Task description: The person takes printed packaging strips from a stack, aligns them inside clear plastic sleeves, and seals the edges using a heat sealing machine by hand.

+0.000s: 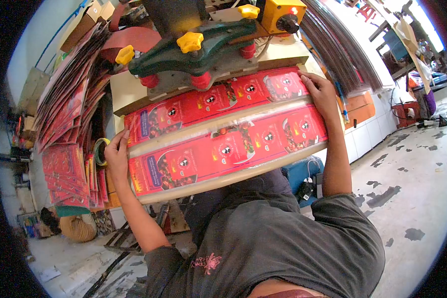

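Note:
A red printed sheet (pixel 188 116) lies across the pale board under the green press head (pixel 198 49). In front of it, nearer my body, is a second red printed sheet (pixel 208 156). My left hand (pixel 117 151) is at the left end of the far sheet, its fingertips at the sheet's corner. At the right end of that sheet my right hand (pixel 319 89) has its fingertips on the far corner. The fingers of both hands are bent around the sheet's ends.
Tall stacks of red printed sheets (pixel 67 109) stand at the left, beside a roll of tape (pixel 101 151). A dark stack (pixel 340 49) leans at the right. Yellow knobs (pixel 190 42) top the press, and an orange control box (pixel 282 16) shows a lit red light.

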Demonstrator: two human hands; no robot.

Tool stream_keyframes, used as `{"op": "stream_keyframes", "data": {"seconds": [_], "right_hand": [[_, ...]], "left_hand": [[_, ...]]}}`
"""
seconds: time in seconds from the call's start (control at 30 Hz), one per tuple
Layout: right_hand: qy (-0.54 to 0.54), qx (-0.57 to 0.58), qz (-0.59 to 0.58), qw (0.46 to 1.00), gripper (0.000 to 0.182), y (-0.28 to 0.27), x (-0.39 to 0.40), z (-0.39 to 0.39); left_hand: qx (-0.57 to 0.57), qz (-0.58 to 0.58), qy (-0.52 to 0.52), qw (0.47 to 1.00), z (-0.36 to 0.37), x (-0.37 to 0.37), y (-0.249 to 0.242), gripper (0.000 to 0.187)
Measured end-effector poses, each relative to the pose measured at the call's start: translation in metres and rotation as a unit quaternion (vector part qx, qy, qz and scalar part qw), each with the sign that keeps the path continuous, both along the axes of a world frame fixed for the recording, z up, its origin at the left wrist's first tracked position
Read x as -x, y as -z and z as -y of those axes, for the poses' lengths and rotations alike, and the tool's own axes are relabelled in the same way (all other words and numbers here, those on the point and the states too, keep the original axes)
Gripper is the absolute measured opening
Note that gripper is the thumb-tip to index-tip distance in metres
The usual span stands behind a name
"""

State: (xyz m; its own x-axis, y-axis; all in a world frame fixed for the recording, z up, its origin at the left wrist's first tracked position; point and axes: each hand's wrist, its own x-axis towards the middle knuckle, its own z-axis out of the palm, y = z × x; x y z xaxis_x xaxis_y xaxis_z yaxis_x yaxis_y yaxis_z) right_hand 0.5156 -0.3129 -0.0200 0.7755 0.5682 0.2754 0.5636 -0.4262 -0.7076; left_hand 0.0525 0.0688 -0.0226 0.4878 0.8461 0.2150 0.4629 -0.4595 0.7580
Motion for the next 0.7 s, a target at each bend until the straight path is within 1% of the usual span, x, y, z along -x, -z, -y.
{"op": "stream_keyframes", "data": {"seconds": [0.07, 0.1, 0.17, 0.27, 0.33, 0.47, 0.7], "right_hand": [[0.001, -0.001, -0.004, 1.0, 0.031, 0.0, 0.001, 0.001], [0.001, -0.002, -0.007, 1.0, 0.031, -0.002, 0.001, 0.0], [0.001, -0.002, -0.01, 1.0, 0.03, -0.002, 0.002, -0.001], [0.004, 0.002, -0.021, 1.0, 0.03, -0.003, 0.002, -0.001], [0.003, 0.003, -0.019, 1.0, 0.03, -0.002, 0.002, 0.0], [-0.002, -0.004, 0.004, 1.0, 0.03, -0.004, 0.003, -0.001], [0.009, 0.012, -0.008, 1.0, 0.032, -0.002, 0.0, 0.0]], "left_hand": [[-0.039, 0.013, 0.017, 0.999, -0.004, 0.003, 0.007, 0.036], [-0.006, 0.006, 0.012, 1.0, 0.0, 0.002, 0.001, 0.036], [0.028, 0.0, 0.005, 1.0, 0.003, 0.002, -0.007, 0.036], [0.028, -0.04, 0.0, 0.999, 0.002, 0.002, -0.009, 0.039], [-0.011, -0.04, 0.012, 0.999, 0.002, 0.002, -0.008, 0.04], [0.004, -0.021, 0.015, 1.0, 0.004, 0.0, -0.007, 0.04], [-0.004, -0.055, 0.015, 0.998, 0.003, 0.0, -0.009, 0.04]]}}
